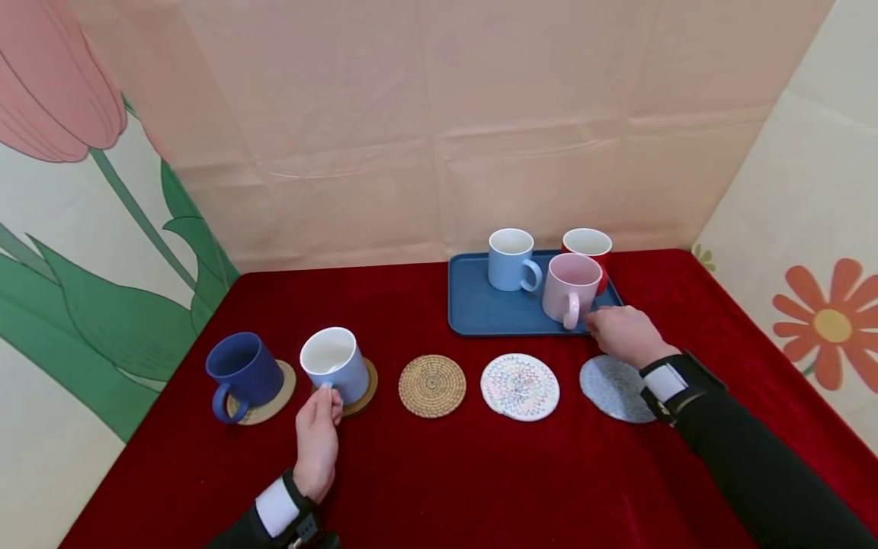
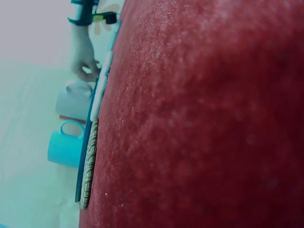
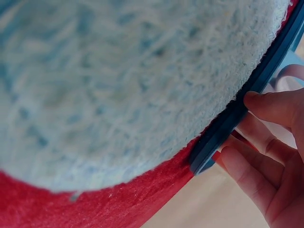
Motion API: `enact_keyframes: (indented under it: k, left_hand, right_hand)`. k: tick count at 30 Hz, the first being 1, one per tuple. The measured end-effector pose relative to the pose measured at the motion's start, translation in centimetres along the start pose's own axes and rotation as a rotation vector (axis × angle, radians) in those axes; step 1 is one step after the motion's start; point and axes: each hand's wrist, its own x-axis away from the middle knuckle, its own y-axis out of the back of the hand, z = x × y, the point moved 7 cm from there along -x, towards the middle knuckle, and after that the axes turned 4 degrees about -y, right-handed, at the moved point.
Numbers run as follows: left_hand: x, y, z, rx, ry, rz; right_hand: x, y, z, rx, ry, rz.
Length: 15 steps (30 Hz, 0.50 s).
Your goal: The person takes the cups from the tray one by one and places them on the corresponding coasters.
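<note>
My left hand (image 1: 318, 438) pinches the handle of a pale blue mug (image 1: 351, 375) with a white inside, which stands over a brown coaster (image 1: 371, 385). To its left, a dark blue mug (image 1: 250, 374) overlaps a beige coaster (image 1: 283, 396). My right hand (image 1: 627, 334) is at the front right corner of a blue tray (image 1: 473, 313). In the right wrist view its thumb (image 3: 266, 105) presses the tray's rim, with the other fingers curled on the far side. Close by stands a pink mug (image 1: 569, 286), its handle facing me.
A light blue mug (image 1: 510, 263) and a red mug (image 1: 588, 242) with a white inside also stand on the tray. In front lie a woven straw coaster (image 1: 432, 386), a white patterned coaster (image 1: 520, 387) and a grey-blue coaster (image 1: 610, 389). Red cloth (image 1: 439, 488) covers the table.
</note>
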Motion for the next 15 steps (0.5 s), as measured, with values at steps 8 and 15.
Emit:
enact_keyframes:
  k: [8, 15]
  left_hand:
    - [-0.09, 0.07, 0.05, -0.01, 0.004, 0.017]
    - [-0.13, 0.05, -0.12, -0.034, -0.005, 0.049]
  right_hand:
    - [-0.11, -0.04, 0.07, 0.012, 0.003, 0.002]
    - [-0.18, 0.02, 0.03, -0.007, -0.013, 0.019]
